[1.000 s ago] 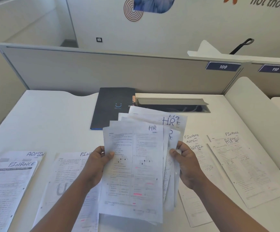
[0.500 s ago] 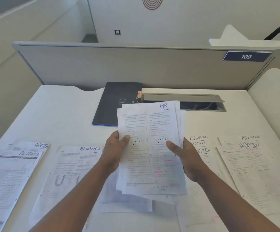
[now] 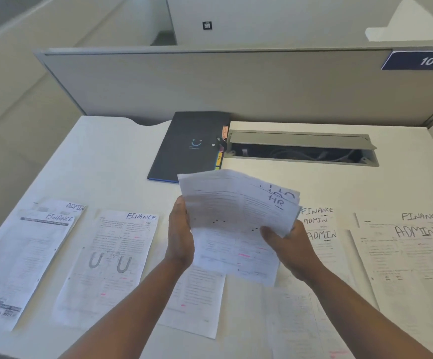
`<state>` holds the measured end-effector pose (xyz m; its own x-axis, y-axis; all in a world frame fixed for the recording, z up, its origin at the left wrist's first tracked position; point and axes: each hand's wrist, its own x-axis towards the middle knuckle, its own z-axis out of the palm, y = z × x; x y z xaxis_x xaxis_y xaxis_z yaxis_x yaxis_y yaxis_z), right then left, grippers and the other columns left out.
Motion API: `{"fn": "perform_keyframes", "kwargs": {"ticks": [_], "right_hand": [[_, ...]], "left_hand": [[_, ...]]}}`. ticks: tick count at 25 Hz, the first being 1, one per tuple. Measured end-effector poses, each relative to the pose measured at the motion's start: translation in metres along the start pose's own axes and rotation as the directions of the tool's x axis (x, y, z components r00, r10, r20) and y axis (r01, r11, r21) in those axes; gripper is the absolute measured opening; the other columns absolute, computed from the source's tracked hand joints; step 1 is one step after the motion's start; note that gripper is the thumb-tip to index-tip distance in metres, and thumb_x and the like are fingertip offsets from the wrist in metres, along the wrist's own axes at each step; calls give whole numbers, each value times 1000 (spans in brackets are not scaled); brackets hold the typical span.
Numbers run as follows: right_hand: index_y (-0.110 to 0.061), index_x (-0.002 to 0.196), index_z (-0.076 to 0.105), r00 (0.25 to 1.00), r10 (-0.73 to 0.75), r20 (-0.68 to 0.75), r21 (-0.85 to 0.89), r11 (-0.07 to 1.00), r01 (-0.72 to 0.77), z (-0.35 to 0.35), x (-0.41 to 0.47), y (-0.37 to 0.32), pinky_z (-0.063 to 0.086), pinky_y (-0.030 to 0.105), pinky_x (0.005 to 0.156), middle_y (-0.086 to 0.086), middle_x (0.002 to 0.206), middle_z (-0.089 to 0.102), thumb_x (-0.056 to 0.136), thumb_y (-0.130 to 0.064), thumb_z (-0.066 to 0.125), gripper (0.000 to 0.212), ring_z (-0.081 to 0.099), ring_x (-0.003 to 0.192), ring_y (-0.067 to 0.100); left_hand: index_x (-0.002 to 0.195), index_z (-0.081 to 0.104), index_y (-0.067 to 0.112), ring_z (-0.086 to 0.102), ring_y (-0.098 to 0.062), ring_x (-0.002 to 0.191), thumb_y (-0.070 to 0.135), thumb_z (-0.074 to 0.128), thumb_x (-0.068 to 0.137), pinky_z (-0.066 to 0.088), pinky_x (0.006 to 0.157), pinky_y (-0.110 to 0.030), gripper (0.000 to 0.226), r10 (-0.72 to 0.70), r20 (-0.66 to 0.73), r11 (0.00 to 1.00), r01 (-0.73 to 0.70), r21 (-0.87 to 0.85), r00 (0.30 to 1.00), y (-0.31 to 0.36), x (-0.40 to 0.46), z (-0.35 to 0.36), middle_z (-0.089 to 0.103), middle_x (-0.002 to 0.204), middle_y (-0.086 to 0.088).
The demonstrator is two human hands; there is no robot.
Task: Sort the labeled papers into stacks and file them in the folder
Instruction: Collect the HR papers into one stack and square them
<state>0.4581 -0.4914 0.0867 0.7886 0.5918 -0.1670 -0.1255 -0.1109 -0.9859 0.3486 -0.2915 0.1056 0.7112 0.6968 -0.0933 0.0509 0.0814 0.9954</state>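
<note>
White printed sheets lie nearest me on the desk (image 3: 122, 156), partly under my forearms, labels hidden. My left hand (image 3: 180, 237) grips the left edge of the HR stack (image 3: 236, 224), fingers behind, thumb side forward. My right hand (image 3: 291, 248) pinches the stack's lower right, thumb on top of the front sheet, fingers curled beneath. Stack is lifted off the desk, tilted, top edges fanned a bit, not squared yet. HR label readable on the front sheet; another label peeks behind it, blurred.

Unsorted still, by the look: FINANCE sheet (image 3: 112, 257) left of my left arm; far-left pile (image 3: 26, 257) shows FINANCE over ADMIN; right of my right hand a mixed pile (image 3: 319, 229) with FINANCE and ADMIN labels; far-right pile (image 3: 414, 255) FINANCE under ADMIN.

Beyond the stack, the dark folder (image 3: 192, 146) lies closed against the partition (image 3: 210, 81), coloured tabs at its right edge, next to the open cable tray (image 3: 301, 149).

Progress guess: HR gathered, one of three. FINANCE and ADMIN need separating and stacking. Nothing filed so far, as far as I can see.
</note>
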Motion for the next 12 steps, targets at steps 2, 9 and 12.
{"fn": "perform_keyframes", "kwargs": {"ticks": [2, 9, 12], "right_hand": [[-36, 99, 76, 999, -29, -16, -14, 999, 29, 3, 2, -5, 53, 46, 66, 23, 96, 70, 92, -22, 68, 17, 62, 80, 49], [-35, 99, 73, 998, -49, 40, -98, 994, 52, 8, 8, 1, 55, 63, 75, 30, 101, 67, 97, -15, 66, 21, 60, 97, 56], [-45, 100, 72, 997, -69, 21, -81, 994, 70, 8, 8, 3, 48, 72, 80, 31, 103, 66, 96, -20, 64, 27, 55, 98, 61]], "left_hand": [[80, 68, 41, 62, -1, 79, 31, 24, 109, 52, 71, -16, 53, 20, -27, 999, -21, -44, 999, 5, 0, 0, 68, 82, 16], [91, 72, 42, 65, 2, 86, 14, 51, 88, 53, 71, -15, 36, 92, -45, 996, -93, 0, 995, -3, -5, -9, 71, 87, 19], [96, 73, 45, 66, 1, 90, 22, 57, 84, 56, 74, -18, 31, 108, -33, 994, -109, -30, 994, -9, -7, -13, 73, 92, 17]]}}
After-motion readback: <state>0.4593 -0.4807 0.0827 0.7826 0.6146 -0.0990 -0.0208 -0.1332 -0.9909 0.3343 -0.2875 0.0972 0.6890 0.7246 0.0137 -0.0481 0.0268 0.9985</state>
